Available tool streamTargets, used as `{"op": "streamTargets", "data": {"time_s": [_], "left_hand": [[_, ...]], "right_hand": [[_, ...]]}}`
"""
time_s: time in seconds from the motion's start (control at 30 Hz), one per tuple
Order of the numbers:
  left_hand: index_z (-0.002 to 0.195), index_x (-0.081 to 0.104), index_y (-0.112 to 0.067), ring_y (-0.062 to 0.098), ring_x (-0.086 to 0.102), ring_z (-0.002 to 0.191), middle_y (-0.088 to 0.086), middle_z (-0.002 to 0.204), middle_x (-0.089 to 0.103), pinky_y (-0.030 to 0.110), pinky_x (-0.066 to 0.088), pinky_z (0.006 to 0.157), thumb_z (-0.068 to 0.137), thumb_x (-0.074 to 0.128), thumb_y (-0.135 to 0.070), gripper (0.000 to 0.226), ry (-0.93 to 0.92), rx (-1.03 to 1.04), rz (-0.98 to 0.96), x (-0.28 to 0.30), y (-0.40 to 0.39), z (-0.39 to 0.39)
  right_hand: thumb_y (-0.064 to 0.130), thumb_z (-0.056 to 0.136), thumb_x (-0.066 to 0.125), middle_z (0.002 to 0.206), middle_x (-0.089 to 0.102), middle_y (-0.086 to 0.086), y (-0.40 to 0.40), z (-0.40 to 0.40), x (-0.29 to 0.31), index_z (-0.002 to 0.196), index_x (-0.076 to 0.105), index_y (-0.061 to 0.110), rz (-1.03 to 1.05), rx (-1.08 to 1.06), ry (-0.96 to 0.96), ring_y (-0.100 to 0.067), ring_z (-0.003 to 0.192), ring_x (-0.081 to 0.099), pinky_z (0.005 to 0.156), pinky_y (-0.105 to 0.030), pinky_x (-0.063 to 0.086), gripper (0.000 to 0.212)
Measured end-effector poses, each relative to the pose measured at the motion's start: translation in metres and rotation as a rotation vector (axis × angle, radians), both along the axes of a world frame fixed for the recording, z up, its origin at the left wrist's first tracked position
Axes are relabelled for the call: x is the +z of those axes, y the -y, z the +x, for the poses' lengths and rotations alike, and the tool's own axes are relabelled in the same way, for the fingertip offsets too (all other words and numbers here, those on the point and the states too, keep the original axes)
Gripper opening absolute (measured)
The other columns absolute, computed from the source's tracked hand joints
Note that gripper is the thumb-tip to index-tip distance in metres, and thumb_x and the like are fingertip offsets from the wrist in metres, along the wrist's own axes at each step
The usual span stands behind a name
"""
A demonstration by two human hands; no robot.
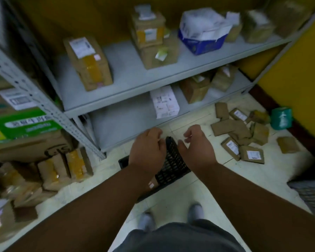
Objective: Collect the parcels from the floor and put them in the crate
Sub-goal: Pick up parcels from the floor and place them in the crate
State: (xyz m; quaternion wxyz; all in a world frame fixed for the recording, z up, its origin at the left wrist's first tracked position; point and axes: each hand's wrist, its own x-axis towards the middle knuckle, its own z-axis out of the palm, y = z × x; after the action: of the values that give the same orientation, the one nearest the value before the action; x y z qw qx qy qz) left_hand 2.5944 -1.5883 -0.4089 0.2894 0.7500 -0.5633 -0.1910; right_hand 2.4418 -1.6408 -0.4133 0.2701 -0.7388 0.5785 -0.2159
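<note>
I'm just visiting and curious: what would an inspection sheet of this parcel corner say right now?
Surface: pale tiled floor, partly bare.
Job's things: black mesh crate on the floor in front of the person, at least one labelled parcel inside; pile of brown parcels to its right, one stray parcel further right.
Clutter: green tape roll by the yellow wall; cardboard boxes stacked at left.
Grippers: left hand and right hand over the crate, both empty, fingers loosely curled.
Cables: nothing seen.
Surroundings: grey metal shelving holding boxes; blurred image.
</note>
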Motion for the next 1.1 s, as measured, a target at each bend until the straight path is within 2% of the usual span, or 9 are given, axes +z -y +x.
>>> {"op": "streamTargets", "data": {"time_s": [0.1,0.2,0.33,0.47,0.53,0.6,0.77,0.9,1.1], "left_hand": [[0.117,0.059,-0.021,0.017,0.056,0.097,0.000,0.110,0.063,0.030,0.046,0.082,0.098,0.048,-0.028,0.023,0.022,-0.076,-0.049,0.022,0.014,-0.024],[0.116,0.060,-0.023,0.018,0.056,0.097,0.000,0.108,0.063,0.033,0.048,0.084,0.098,0.047,-0.029,0.024,0.056,-0.191,-0.108,0.039,0.032,-0.059],[0.118,0.061,-0.022,0.018,0.056,0.099,0.001,0.108,0.063,0.033,0.047,0.083,0.098,0.047,-0.030,0.026,0.060,-0.313,-0.172,0.051,0.062,-0.123],[0.119,0.061,-0.019,0.017,0.058,0.096,0.002,0.106,0.063,0.035,0.049,0.082,0.097,0.051,-0.027,0.025,-0.001,-0.362,-0.210,0.051,0.090,-0.211],[0.118,0.062,-0.017,0.018,0.059,0.094,0.002,0.104,0.063,0.036,0.050,0.081,0.097,0.052,-0.026,0.025,-0.015,-0.402,-0.218,0.050,0.102,-0.256],[0.118,0.062,-0.015,0.021,0.060,0.093,0.004,0.104,0.063,0.039,0.051,0.081,0.097,0.051,-0.026,0.026,-0.006,-0.443,-0.218,0.049,0.116,-0.298],[0.116,0.063,-0.015,0.022,0.060,0.092,0.004,0.106,0.063,0.044,0.053,0.080,0.095,0.053,-0.024,0.025,-0.075,-0.466,-0.204,0.049,0.147,-0.391],[0.111,0.059,-0.018,0.018,0.057,0.085,0.002,0.100,0.058,0.043,0.052,0.073,0.093,0.051,-0.022,0.020,-0.066,-0.512,-0.164,0.052,0.174,-0.435],[0.106,0.058,-0.018,0.017,0.056,0.079,0.001,0.093,0.059,0.043,0.053,0.071,0.093,0.052,-0.017,0.015,-0.054,-0.508,-0.119,0.041,0.242,-0.448]], "right_hand": [[0.023,0.088,0.068,0.098,0.056,0.001,0.007,-0.025,0.020,0.103,0.045,0.017,-0.074,-0.038,0.054,-0.016,0.083,0.058,0.065,-0.030,0.045,0.027],[0.025,0.088,0.069,0.108,0.055,0.004,0.018,-0.064,0.039,0.123,0.048,0.019,-0.127,-0.118,0.132,-0.010,0.087,0.057,0.071,-0.026,0.045,0.041],[0.026,0.088,0.070,0.116,0.055,0.002,0.026,-0.131,0.051,0.139,0.044,0.020,-0.135,-0.227,0.143,-0.008,0.090,0.057,0.076,-0.030,0.051,0.057],[0.024,0.086,0.070,0.130,0.050,-0.001,0.032,-0.224,0.056,0.147,0.037,0.028,-0.152,-0.317,0.104,-0.016,0.100,0.060,0.085,-0.035,0.053,0.070],[0.024,0.085,0.072,0.137,0.047,-0.003,0.039,-0.276,0.059,0.150,0.033,0.030,-0.152,-0.376,0.074,-0.021,0.110,0.057,0.092,-0.040,0.052,0.076],[0.026,0.084,0.074,0.138,0.045,-0.004,0.046,-0.324,0.063,0.150,0.029,0.035,-0.140,-0.437,0.031,-0.023,0.113,0.057,0.092,-0.043,0.053,0.081],[0.029,0.084,0.075,0.139,0.043,-0.003,0.060,-0.407,0.067,0.152,0.026,0.034,-0.121,-0.472,0.000,-0.021,0.118,0.055,0.096,-0.041,0.052,0.084],[0.030,0.083,0.075,0.143,0.041,-0.001,0.087,-0.437,0.067,0.152,0.023,0.038,-0.102,-0.485,0.026,-0.018,0.121,0.053,0.095,-0.041,0.053,0.086],[0.028,0.084,0.074,0.143,0.042,-0.002,0.156,-0.448,0.053,0.153,0.022,0.036,-0.045,-0.534,0.083,-0.018,0.118,0.056,0.093,-0.039,0.054,0.087]]}}
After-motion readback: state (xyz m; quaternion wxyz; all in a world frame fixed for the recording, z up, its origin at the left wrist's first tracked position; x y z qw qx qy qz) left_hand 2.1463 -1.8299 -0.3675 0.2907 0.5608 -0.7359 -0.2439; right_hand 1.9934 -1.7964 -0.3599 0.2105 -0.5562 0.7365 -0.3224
